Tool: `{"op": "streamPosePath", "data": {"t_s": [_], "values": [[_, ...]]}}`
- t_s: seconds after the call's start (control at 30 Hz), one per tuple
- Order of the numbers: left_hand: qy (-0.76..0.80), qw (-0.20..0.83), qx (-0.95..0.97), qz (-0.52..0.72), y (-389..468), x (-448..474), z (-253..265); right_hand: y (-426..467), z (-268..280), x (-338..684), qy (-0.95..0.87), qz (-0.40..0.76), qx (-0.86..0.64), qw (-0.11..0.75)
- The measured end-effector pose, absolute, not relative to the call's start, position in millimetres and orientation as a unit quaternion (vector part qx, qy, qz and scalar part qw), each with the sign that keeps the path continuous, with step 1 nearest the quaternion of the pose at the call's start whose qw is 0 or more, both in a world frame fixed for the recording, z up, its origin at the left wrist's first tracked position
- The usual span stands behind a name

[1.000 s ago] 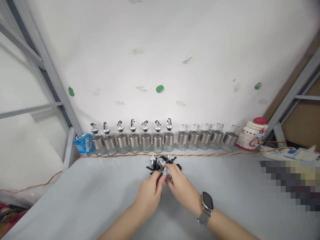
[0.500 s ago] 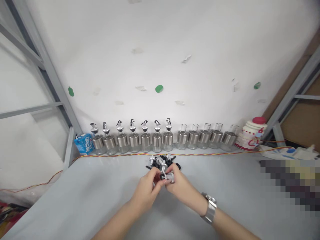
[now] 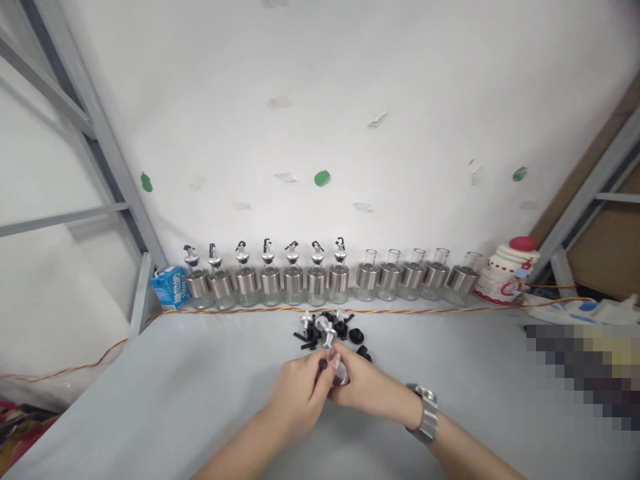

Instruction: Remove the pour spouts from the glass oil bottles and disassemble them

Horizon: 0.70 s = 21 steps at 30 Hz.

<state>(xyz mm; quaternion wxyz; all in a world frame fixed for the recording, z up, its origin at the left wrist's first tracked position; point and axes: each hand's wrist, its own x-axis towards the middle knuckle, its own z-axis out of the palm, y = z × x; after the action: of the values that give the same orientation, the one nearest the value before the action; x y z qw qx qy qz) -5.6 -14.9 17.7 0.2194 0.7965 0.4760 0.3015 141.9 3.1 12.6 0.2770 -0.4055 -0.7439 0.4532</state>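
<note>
My right hand (image 3: 361,383) is closed around a silver pourer spout (image 3: 341,375), held low over the table. Meeting it from the left, my left hand (image 3: 300,387) pinches a small black part (image 3: 323,365) against the spout's tip. Fingers cover most of both pieces, so how they fit together is hidden. Just beyond my fingertips lies a loose pile of pourer parts: silver spouts (image 3: 329,333), black stoppers (image 3: 356,335) and thin black strips (image 3: 307,346). Another black piece (image 3: 364,353) lies beside my right hand.
Along the wall stand several glass bottles with pourers (image 3: 270,287) and several open-necked ones (image 3: 391,275). A blue carton (image 3: 171,287) is at the left end, a white-and-red jar (image 3: 505,270) at the right. A twisted red-yellow wire (image 3: 425,311) crosses the table (image 3: 150,400).
Both hands have moved slightly down, nearer to me, and closed more tightly around the spout and black part. More of the loose pile shows now.
</note>
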Motion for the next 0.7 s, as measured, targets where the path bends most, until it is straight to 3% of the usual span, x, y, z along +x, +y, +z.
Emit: {"op": "streamPosePath", "data": {"t_s": [0.17,0.3,0.4,0.57,0.7], "values": [[0.543,0.196,0.757,0.307,-13,-4,16,-6,16,133,-0.777,0.305,-0.456,0.307],[0.557,0.195,0.741,0.321,-13,-3,14,-9,11,130,-0.791,0.262,-0.471,0.29],[0.539,0.251,0.725,0.347,-13,-2,12,-7,7,130,-0.77,0.3,-0.479,0.298],[0.495,0.444,0.618,0.419,-10,1,6,1,4,130,-0.708,0.427,-0.454,0.332],[0.494,0.431,0.634,0.41,-9,-1,7,4,4,129,-0.665,0.508,-0.428,0.341]]}}
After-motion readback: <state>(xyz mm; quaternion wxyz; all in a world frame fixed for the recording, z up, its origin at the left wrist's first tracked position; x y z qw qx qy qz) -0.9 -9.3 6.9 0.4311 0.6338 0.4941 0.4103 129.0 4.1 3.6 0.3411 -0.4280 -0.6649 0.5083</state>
